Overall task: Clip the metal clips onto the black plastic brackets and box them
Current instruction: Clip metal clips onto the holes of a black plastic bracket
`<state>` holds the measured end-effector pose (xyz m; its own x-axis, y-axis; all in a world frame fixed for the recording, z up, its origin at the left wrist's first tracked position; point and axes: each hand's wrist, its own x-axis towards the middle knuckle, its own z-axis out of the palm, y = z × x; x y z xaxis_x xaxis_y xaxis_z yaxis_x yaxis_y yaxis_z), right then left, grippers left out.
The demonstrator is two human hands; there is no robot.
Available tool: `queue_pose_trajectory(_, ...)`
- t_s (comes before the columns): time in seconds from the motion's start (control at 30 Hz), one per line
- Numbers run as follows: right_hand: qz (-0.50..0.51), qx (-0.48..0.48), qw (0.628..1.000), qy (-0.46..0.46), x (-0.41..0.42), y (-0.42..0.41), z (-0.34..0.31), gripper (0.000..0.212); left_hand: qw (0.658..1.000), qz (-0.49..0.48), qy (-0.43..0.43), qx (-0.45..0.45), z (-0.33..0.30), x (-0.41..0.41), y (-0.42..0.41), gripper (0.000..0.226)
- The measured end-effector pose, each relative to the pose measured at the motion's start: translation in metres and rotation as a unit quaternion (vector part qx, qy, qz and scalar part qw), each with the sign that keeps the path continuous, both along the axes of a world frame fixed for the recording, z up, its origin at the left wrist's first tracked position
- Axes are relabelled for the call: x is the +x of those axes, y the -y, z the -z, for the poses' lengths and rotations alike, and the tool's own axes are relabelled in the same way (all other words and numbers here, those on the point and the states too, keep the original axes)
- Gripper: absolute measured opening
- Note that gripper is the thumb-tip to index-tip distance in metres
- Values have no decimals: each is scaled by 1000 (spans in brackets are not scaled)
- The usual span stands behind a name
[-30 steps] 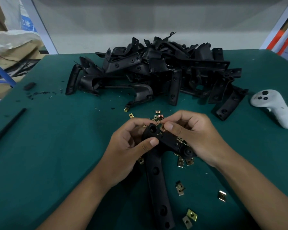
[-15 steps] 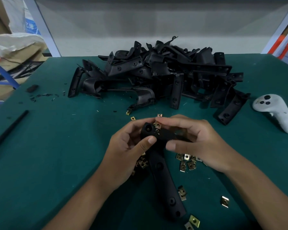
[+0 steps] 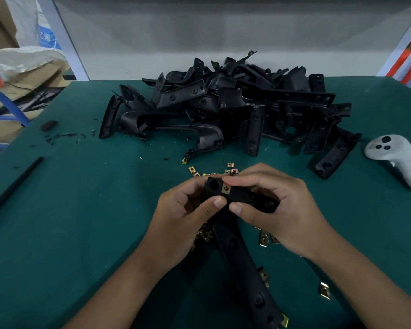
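Observation:
Both hands hold one black plastic bracket (image 3: pixel 241 255) above the green table (image 3: pixel 81 210). My left hand (image 3: pixel 183 219) grips its upper end from the left, thumb on the front face. My right hand (image 3: pixel 278 210) grips the same end from the right, forefinger along the top edge. A brass metal clip (image 3: pixel 226 189) sits on that end, beside a round hole. The bracket's long arm runs down toward me. Loose metal clips (image 3: pixel 262 239) lie scattered on the table under and around my hands.
A big pile of black brackets (image 3: pixel 235 108) fills the far middle of the table. A white controller (image 3: pixel 399 157) lies at the right. A black rod (image 3: pixel 12 191) lies at the left edge, with black plastic scraps (image 3: pixel 57 135) beyond it. Cardboard and bags stand off the table at the left.
The bracket's upper end has been raised and turned in my hands. The clip, held near the top edge before, now sits on that end, and my right thumb has come under it.

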<state>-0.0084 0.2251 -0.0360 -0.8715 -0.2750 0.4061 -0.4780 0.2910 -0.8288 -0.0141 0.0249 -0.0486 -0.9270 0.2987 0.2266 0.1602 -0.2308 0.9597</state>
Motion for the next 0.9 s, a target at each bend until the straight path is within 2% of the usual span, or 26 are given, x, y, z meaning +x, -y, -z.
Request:
queue_pose_trajectory(0.17, -9, 14, 1000, -2, -2, -2, -2, 31, 1000, -11, 8, -2, 1, -1, -2, 21)
queue_pose_trajectory(0.23, -22, -30, 998, 52, -5, -7, -3, 29, 1000, -15, 17, 6, 2, -2, -2, 20)
queue_pose_trajectory(0.3, 15, -86, 990, 108, -10, -13, -4, 31, 998, -20, 46, 29, 2, -4, -1, 20)
queue_pose_trajectory(0.37, 101, -8, 991, 83, -16, -19, 2, 27, 990, -21, 106, 86, 2, -5, 1, 22)
queue_pose_trajectory(0.43, 143, 151, 977, 49, -18, -20, 11, 25, 976, -29, 168, 138, -2, -6, 3, 27)
queue_pose_trajectory(0.5, 108, 284, 952, 44, -17, -17, 18, 38, 962, -45, 218, 155, -8, -5, 5, 31)
queue_pose_trajectory(0.57, 66, 355, 932, 42, -16, -15, 21, 47, 953, -46, 255, 157, -13, -5, 8, 29)
queue_pose_trajectory(0.7, 82, 358, 930, 4, -14, -16, 18, 31, 951, -36, 266, 151, -15, -4, 8, 30)
queue_pose_trajectory(0.87, 92, 360, 928, -14, -17, -13, 19, 23, 971, 4, 185, 148, -8, -4, 8, 20)
queue_pose_trajectory(0.9, 95, 355, 930, -19, -17, -12, 19, 22, 974, 14, 173, 147, -8, -4, 8, 26)
